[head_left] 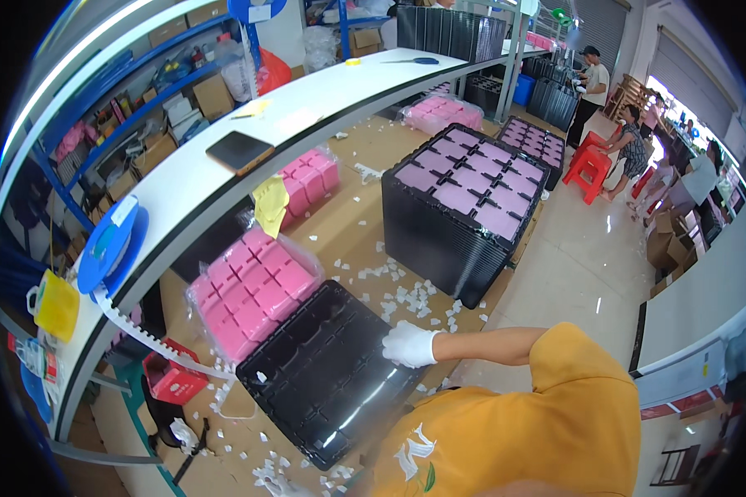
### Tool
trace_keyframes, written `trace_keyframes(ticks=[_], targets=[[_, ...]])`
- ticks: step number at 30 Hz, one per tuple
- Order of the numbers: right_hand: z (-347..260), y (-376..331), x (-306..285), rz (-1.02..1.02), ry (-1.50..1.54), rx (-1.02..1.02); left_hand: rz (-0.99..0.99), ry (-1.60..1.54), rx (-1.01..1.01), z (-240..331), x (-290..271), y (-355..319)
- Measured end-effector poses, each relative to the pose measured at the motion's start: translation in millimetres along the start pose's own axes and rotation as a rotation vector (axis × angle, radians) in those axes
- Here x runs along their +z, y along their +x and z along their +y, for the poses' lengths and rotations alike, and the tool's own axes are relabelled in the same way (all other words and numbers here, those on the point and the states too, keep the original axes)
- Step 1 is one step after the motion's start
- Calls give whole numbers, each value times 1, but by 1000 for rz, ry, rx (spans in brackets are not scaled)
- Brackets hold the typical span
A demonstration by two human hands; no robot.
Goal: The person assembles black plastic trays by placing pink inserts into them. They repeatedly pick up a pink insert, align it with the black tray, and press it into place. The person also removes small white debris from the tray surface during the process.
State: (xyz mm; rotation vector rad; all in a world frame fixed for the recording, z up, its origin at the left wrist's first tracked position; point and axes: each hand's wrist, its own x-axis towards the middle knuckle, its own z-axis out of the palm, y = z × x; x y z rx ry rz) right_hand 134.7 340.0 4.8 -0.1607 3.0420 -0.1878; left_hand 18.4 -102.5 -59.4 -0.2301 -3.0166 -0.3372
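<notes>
A black plastic tray [327, 377] with moulded compartments lies at a slant in front of me, holding a small white scrap near its left side. My right hand [409, 345], in a white glove, is closed on the tray's right edge. At the lower edge of the picture, near the tray's closest corner, part of my white-gloved left hand [283, 487] shows; its fingers are too cut off to read. Touching the tray's far left side is a plastic-wrapped block of pink pieces [257, 286]. A tall stack of black trays [427, 219] filled with light pink pieces stands beyond.
White paper scraps [410, 298] litter the brown floor covering. A long white bench [174, 178] curves along the left, carrying a phone-like dark tablet [239, 152] and a blue reel [112, 248]. A red box [174, 373] sits below it. Red stools [588, 170] and people are at far right.
</notes>
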Motion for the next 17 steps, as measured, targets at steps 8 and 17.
trace_keyframes(ticks=[8,17], targets=[[9,10,3,-31,-138,-60,59,21,13,-10,23,-13],[37,24,25,-21,190,-108,-41,-54,-22,-11,16,-22]])
